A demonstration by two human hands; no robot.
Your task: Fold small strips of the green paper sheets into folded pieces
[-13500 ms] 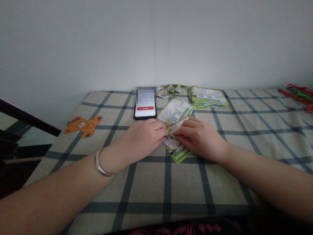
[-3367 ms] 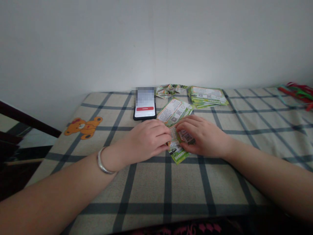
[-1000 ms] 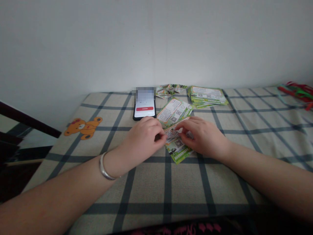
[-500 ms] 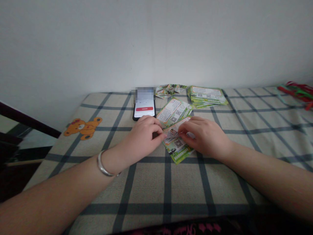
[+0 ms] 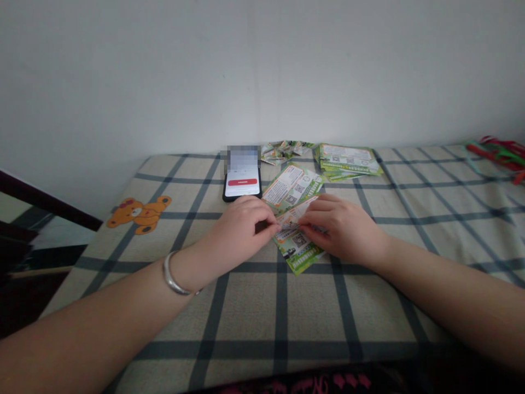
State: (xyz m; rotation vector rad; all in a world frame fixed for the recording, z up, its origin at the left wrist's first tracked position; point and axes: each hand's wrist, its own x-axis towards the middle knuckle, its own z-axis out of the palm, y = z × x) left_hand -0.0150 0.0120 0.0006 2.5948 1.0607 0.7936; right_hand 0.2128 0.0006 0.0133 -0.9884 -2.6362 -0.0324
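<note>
A green-and-white printed leaflet (image 5: 298, 257) lies slanted on the table between my hands, with a square code showing on it. My left hand (image 5: 252, 225) is closed in a pinch at its left side, thumb and forefinger together. Opposite it, my right hand (image 5: 342, 227) pinches over the leaflet's middle and right part, and covers some of it. The fingertips of both hands are a small gap apart, and the paper between them is too small to make out clearly. Just behind lies a second leaflet (image 5: 290, 189) of the same print, partly overlapped.
A phone (image 5: 243, 189) with a lit screen lies beyond my left hand. Folded paper pieces (image 5: 283, 150) and a stack of leaflets (image 5: 348, 160) lie by the wall. A bear picture (image 5: 137, 214) is at left; red and green items (image 5: 502, 156) are at far right on the checked tablecloth (image 5: 246, 312).
My right hand's fingertips have shifted slightly, with the forefinger straighter over the leaflet. My left hand has barely moved, and the leaflets stay in place.
</note>
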